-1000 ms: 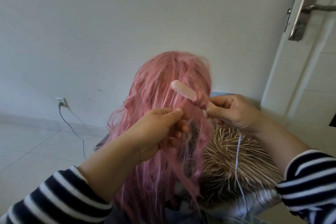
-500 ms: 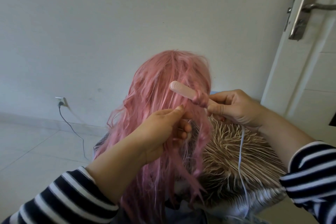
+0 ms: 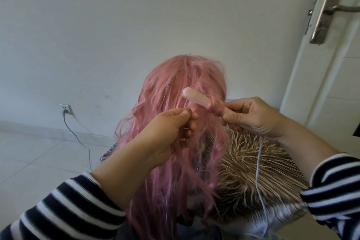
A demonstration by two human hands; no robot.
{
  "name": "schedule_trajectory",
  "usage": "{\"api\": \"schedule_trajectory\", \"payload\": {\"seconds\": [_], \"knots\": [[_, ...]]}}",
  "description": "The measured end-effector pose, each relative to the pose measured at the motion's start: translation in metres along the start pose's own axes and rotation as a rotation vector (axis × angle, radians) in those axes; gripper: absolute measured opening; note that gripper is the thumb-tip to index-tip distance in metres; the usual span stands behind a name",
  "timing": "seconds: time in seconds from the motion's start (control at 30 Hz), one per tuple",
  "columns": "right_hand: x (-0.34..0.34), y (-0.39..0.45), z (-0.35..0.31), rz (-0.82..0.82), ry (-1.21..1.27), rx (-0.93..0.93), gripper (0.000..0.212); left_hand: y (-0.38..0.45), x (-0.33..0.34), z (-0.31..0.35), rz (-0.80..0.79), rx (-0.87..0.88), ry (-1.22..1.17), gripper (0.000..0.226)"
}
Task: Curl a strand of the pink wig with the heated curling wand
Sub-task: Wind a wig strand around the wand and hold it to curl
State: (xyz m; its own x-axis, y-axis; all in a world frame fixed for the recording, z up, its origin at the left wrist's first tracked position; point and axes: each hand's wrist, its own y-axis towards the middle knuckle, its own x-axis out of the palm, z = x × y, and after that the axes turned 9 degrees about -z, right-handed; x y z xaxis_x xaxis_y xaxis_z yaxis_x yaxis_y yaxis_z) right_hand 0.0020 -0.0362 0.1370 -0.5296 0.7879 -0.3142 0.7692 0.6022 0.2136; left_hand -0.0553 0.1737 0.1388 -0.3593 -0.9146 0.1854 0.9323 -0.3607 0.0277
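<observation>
1. Your right hand (image 3: 257,117) has its fingers (image 3: 232,119) closed around the handle of the curling wand (image 3: 196,97).
2. The wand's tip points up-left across the pink wig (image 3: 175,91).
3. A strand (image 3: 215,108) is coiled on the barrel, just beside those fingers.
4. Your left hand (image 3: 167,134) pinches pink hair below the wand.

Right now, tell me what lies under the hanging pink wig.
Beneath the pink wig, to its right, a spiky straw-coloured wig shows, with a thin white cord trailing across it. Whatever the pink wig is mounted on is covered by its strands and the left hand.
</observation>
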Motion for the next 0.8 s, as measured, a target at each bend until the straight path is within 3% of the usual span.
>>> {"api": "schedule_trajectory", "payload": {"seconds": [0.4,0.53,0.63,0.8], "knots": [[0.003,-0.001,-0.003,0.031,-0.094,-0.004,0.055,0.004,-0.018,0.025,0.061,0.077,0.163,0.031],[0.004,-0.002,-0.002,0.021,-0.118,0.001,0.064,0.004,-0.021,0.034,0.113,0.143,0.222,0.03],[0.003,-0.003,-0.002,0.033,-0.092,0.011,0.047,-0.001,-0.021,0.034,0.116,0.182,0.239,0.03],[0.002,-0.005,0.001,0.038,-0.098,0.001,0.067,-0.017,-0.019,0.016,0.065,0.123,0.219,0.027]]}}
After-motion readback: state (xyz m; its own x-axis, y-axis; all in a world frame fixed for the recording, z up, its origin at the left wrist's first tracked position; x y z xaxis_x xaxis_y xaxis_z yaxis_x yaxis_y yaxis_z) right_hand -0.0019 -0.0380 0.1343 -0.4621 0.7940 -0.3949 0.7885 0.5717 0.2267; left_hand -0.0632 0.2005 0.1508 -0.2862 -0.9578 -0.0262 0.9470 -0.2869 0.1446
